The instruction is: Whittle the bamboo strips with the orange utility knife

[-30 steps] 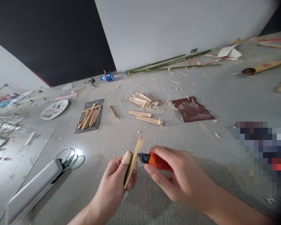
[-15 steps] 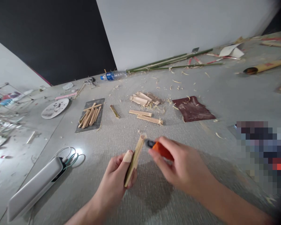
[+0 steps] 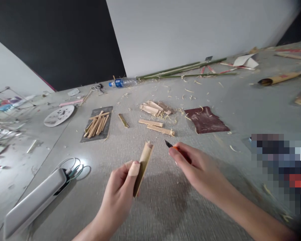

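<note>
Across the grey table (image 3: pixel 90 190), two full grips

Right hand (image 3: pixel 198 165) at four o'clock, left hand (image 3: pixel 120 187) (thumb (image 3: pixel 133 170) bandaged) at seven: the left grasps a wood strip (image 3: pixel 144 162) at six, the right an orange knife (image 3: pixel 182 155), its blade (image 3: pixel 168 144) apart from the strip.

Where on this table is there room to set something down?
Mostly bare: between the silver device and left hand, and between the brown sheet and bamboo tube. Crowded: around the strip pile and its shavings, and along the green poles.
</note>
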A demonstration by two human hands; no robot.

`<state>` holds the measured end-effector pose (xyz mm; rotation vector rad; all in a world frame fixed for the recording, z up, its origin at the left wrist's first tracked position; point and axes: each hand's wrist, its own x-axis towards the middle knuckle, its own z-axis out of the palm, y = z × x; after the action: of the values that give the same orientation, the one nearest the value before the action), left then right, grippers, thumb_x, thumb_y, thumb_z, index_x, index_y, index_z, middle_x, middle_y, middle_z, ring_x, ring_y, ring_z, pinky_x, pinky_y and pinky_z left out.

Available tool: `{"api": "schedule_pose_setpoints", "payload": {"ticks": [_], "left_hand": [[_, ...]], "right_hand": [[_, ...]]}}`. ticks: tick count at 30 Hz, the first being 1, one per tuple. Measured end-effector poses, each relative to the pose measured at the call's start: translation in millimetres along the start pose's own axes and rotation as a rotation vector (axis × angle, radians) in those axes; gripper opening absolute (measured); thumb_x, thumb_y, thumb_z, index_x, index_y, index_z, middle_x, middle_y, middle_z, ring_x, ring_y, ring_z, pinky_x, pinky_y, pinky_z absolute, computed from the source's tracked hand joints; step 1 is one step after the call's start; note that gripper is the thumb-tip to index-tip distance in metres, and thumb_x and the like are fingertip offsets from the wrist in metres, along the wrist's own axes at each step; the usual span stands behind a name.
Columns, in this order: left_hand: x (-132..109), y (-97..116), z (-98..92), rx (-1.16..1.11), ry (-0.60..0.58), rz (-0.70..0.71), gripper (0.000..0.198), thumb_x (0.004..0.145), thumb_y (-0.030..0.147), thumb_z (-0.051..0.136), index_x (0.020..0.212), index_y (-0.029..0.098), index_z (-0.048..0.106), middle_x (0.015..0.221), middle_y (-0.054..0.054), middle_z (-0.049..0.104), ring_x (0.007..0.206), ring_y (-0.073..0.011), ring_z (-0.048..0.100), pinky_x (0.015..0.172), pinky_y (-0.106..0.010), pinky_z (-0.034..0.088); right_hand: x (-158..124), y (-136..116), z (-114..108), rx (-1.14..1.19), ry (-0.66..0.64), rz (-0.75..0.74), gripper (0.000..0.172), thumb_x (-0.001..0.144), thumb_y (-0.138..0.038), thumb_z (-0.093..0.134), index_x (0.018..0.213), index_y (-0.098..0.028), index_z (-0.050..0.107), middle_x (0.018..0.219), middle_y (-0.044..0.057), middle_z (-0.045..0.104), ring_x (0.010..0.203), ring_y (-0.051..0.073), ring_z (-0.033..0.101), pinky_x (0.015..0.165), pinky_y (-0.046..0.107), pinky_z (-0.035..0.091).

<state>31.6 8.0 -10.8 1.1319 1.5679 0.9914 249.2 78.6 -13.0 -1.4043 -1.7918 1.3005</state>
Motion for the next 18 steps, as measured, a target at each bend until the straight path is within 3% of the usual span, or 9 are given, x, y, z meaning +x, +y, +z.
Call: {"api": "schedule_pose_setpoints", "payload": {"ticks": [5, 9, 11, 16, 18], "left_hand": [[-1.0, -3.6, 0.6, -0.019, -0.094, 0.02, 0.057, 0.1, 0.066, 0.052, 0.066, 0.021, 0.045, 0.057, 0.005, 0.042, 0.051, -0.01, 0.035, 0.049, -0.024, 0.028], [-3.8, -3.6, 0.2, 0.105, -0.135, 0.096, 0.05, 0.102, 0.057, 0.056, 0.068, 0.022, 0.045, 0.06, 0.005, 0.041, 0.055, -0.0107, 0.036, 0.052, -0.024, 0.029], [-6.0, -3.7, 0.5, 0.221, -0.13, 0.169, 0.049, 0.101, 0.054, 0.057, 0.067, 0.021, 0.045, 0.061, 0.004, 0.042, 0.057, -0.011, 0.038, 0.054, -0.024, 0.031], [-7.9, -7.8, 2.7, 0.38, -0.122, 0.214, 0.043, 0.102, 0.051, 0.055, 0.072, 0.02, 0.057, 0.063, 0.001, 0.059, 0.059, -0.0125, 0.051, 0.057, -0.025, 0.037], [-7.1, -9.3, 2.8, 0.402, -0.106, 0.236, 0.043, 0.102, 0.051, 0.056, 0.073, 0.02, 0.058, 0.065, 0.001, 0.059, 0.06, -0.0125, 0.051, 0.058, -0.024, 0.038]], "right_hand": [[-2.4, -4.0, 3.0, 0.267, -0.14, 0.05, 0.052, 0.099, -0.071, 0.054, 0.078, -0.024, 0.043, 0.066, -0.007, 0.038, 0.057, 0.011, 0.034, 0.052, 0.028, 0.03], [-2.2, -6.3, 5.9, 0.478, -0.236, 0.149, 0.038, 0.095, -0.063, 0.067, 0.1, -0.026, 0.06, 0.063, -0.009, 0.037, 0.053, 0.01, 0.033, 0.047, 0.026, 0.031], [-1.5, -5.9, 6.6, 0.515, -0.229, 0.162, 0.037, 0.094, -0.059, 0.069, 0.11, -0.026, 0.064, 0.062, -0.01, 0.037, 0.052, 0.01, 0.033, 0.046, 0.026, 0.032], [0.0, -2.9, 6.7, 0.507, -0.218, 0.151, 0.037, 0.095, -0.057, 0.069, 0.112, -0.025, 0.067, 0.058, -0.01, 0.037, 0.051, 0.01, 0.031, 0.045, 0.027, 0.028], [-0.1, -2.7, 6.8, 0.518, -0.227, 0.147, 0.035, 0.096, -0.055, 0.069, 0.113, -0.025, 0.067, 0.059, -0.01, 0.037, 0.051, 0.01, 0.031, 0.045, 0.027, 0.026]]}}
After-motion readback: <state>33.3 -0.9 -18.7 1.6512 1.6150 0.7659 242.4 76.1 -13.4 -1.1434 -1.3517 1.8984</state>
